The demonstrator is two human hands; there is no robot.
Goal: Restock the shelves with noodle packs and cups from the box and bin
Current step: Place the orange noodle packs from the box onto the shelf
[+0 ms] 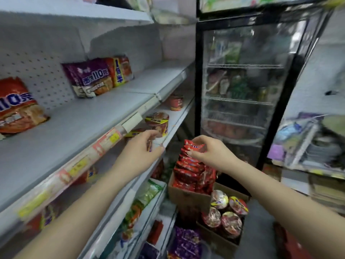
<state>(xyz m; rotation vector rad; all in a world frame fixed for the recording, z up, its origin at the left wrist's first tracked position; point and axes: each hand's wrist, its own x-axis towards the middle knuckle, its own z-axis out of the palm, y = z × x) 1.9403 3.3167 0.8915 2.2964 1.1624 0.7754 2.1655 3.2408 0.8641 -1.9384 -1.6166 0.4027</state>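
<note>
White shop shelves (78, 116) are running along the left, with a glass-door fridge (240, 79) standing behind. The right hand (211, 152) is pinching a red noodle pack (193, 146) above the stack in the cardboard box (186, 197), while the left hand (143, 148) is gripping a noodle cup (150, 144) at the lower shelf's edge. More cups (225, 212) are sitting beside the box.

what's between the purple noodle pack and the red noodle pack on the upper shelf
Nothing: in the head view, bare white shelf and pegboard separate the purple noodle pack from the red noodle pack.
</note>
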